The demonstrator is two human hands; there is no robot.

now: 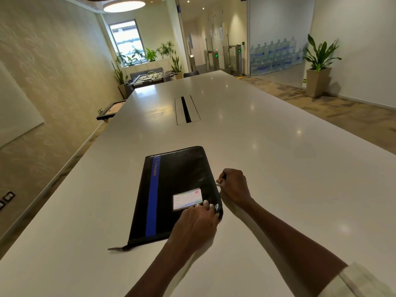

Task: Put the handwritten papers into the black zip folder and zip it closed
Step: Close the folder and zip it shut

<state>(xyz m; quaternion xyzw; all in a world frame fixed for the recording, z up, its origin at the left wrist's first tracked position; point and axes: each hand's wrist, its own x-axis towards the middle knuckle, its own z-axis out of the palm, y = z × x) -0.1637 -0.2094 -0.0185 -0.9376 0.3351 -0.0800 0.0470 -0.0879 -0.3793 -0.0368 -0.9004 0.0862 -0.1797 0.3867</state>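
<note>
Single head-worn view looks forward and down from close above the right hand (234,185) pinching the zip pull (219,182).

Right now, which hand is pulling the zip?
The right hand, pinching the zip pull at the folder's right edge. The left hand only presses its near corner flat.

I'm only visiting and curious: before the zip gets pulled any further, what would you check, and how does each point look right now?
1. Black zip folder with a blue stripe lies flat on the white table: ok.
2. Left hand presses down its near corner: ok.
3. Right hand pinches the small zip pull at the right edge: ok.
4. Handwritten papers fully inside: cannot tell, none show.
5. Zip path free of snags: cannot tell.
6. Zip closed all round: cannot tell.
</note>
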